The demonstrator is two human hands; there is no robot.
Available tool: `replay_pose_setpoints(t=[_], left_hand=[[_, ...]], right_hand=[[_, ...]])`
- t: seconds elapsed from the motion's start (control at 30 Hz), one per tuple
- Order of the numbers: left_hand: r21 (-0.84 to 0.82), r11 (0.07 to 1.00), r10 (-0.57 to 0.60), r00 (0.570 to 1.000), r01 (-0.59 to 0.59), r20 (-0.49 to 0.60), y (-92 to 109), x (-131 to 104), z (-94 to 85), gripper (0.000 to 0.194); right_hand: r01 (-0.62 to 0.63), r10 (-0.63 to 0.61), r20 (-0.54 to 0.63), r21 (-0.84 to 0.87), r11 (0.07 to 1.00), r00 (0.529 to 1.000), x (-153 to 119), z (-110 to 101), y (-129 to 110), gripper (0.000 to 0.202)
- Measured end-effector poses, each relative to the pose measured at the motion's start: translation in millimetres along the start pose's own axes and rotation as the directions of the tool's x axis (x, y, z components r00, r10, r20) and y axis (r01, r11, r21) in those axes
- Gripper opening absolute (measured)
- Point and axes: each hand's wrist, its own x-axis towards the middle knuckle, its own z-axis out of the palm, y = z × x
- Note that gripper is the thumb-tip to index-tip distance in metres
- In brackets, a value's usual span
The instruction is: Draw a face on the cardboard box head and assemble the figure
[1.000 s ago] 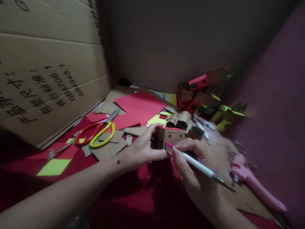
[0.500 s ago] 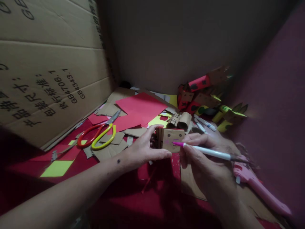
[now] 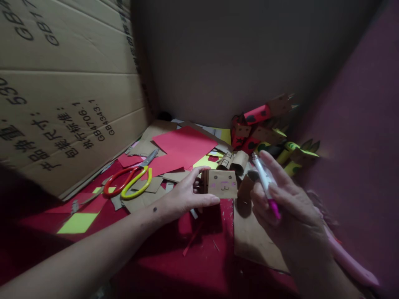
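Note:
My left hand (image 3: pixel 190 193) is closed round the left end of a small cardboard box (image 3: pixel 229 185), thumb below and fingers behind. Its front carries a drawn animal face with two dark eyes, a mouth and pink-purple marks. To the right, apart from the box, my right hand (image 3: pixel 283 199) grips a white marker (image 3: pixel 264 178). The marker's magenta end points down toward me and its other end points up. Just beyond the box lie short cardboard tubes (image 3: pixel 239 161), and a brown cardboard piece (image 3: pixel 260 241) rests under my right hand.
Scissors (image 3: pixel 132 180) with red and yellow handles lie on the left among card scraps. Red paper (image 3: pixel 183 145) spreads behind. Decorated tube figures (image 3: pixel 262 128) are piled at the back right. A large carton (image 3: pixel 71 95) stands left; a pink glue gun (image 3: pixel 350 257) lies right.
My right hand has drawn the marker away from the box and turned it, so the magenta end now points down. The face on the box shows uncovered. My left hand keeps its hold.

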Motion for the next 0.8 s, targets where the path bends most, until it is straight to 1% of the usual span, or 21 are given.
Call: replay_pose_setpoints(t=[0.07, 0.13, 0.2, 0.3, 0.33, 0.37, 0.47, 0.53, 0.6, 0.67, 0.7, 0.73, 0.8], left_hand=[[0.002, 1.000, 0.029, 1.000, -0.029, -0.011, -2.4, 1.2, -0.3, 0.072], [-0.001, 0.999, 0.043, 0.999, -0.043, -0.008, -3.9, 1.9, -0.3, 0.073], [-0.006, 0.999, 0.035, 0.999, -0.035, 0.002, -4.5, 2.1, -0.2, 0.074], [-0.013, 1.000, 0.019, 1.000, -0.019, 0.013, -4.7, 2.0, -0.3, 0.073], [-0.012, 1.000, 0.016, 1.000, -0.016, 0.015, -4.8, 2.0, -0.4, 0.073], [-0.008, 1.000, 0.014, 1.000, -0.013, 0.015, -5.0, 1.9, -0.6, 0.073], [0.016, 1.000, 0.005, 1.000, -0.005, 0.011, -5.5, 1.6, -0.7, 0.074], [0.013, 1.000, 0.010, 1.000, -0.011, 0.017, -5.6, 1.5, -0.4, 0.073], [-0.015, 1.000, 0.026, 0.999, -0.025, 0.030, -5.5, 1.6, 0.3, 0.070], [-0.046, 0.998, 0.035, 0.999, -0.033, 0.040, -5.6, 1.7, 0.9, 0.069], [-0.052, 0.998, 0.037, 0.998, -0.034, 0.044, -5.8, 1.8, 1.2, 0.068], [-0.052, 0.998, 0.040, 0.998, -0.037, 0.044, -6.1, 1.8, 1.3, 0.069], [-0.037, 0.998, 0.046, 0.998, -0.045, 0.038, -7.0, 1.8, 1.2, 0.070]], right_hand=[[0.028, -0.029, 0.060, 0.012, 1.000, 0.998, -1.9, 0.8, -5.2, 0.034], [0.053, -0.056, 0.112, 0.036, 0.998, 0.992, -4.2, 0.8, -10.7, 0.031], [0.081, -0.090, 0.140, 0.068, 0.994, 0.986, -6.3, 0.7, -13.5, 0.031], [0.100, -0.110, 0.160, 0.070, 0.993, 0.981, -7.7, 1.5, -7.9, 0.016], [0.110, -0.115, 0.172, 0.042, 0.993, 0.978, -7.8, 2.2, -3.4, 0.011], [0.127, -0.125, 0.181, -0.001, 0.992, 0.976, -7.9, 3.0, 1.9, 0.011], [0.246, -0.215, 0.181, -0.167, 0.955, 0.960, -9.2, 5.9, 18.2, 0.023], [0.343, -0.313, 0.143, -0.308, 0.887, 0.939, -11.9, 8.4, 26.3, 0.022], [0.403, -0.399, 0.114, -0.470, 0.786, 0.910, -15.5, 11.0, 31.6, 0.016], [0.412, -0.438, 0.109, -0.593, 0.692, 0.892, -18.6, 13.4, 35.0, 0.009], [0.405, -0.447, 0.102, -0.632, 0.661, 0.889, -19.5, 14.5, 36.2, 0.005], [0.396, -0.451, 0.094, -0.654, 0.644, 0.888, -20.0, 15.4, 37.2, 0.003], [0.386, -0.447, 0.084, -0.660, 0.645, 0.891, -20.1, 17.0, 39.0, 0.006]])
